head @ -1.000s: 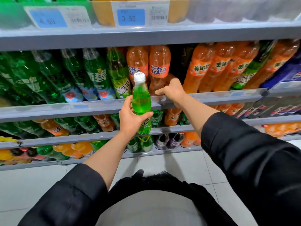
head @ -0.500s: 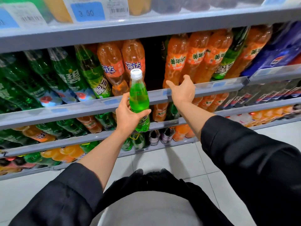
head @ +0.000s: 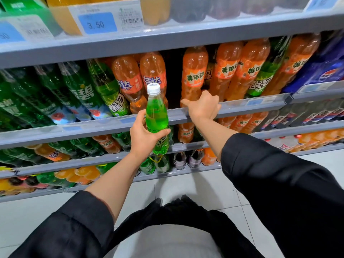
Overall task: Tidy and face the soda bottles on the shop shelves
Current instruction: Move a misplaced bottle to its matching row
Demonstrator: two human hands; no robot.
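Note:
My left hand (head: 144,135) grips a small green soda bottle (head: 156,119) with a white cap, held upright in front of the shelf rail (head: 251,103). My right hand (head: 203,107) reaches over that rail. Its fingers curl round the base of a large orange soda bottle (head: 193,75) standing in the row; the fingertips are hidden behind the hand. Left of that bottle is a dark gap (head: 173,71) in the row, then two more orange bottles (head: 141,77).
Large green bottles (head: 78,94) fill the shelf's left part, with orange and green ones (head: 256,71) to the right and blue packs (head: 327,71) at the far right. Lower shelves (head: 104,157) hold smaller bottles. A shelf with price tags (head: 97,23) hangs above. White tiled floor lies below.
My right hand has gone from spread open in front of the rail to curled at the base of the orange bottle. My left hand still holds the green bottle in the same spot.

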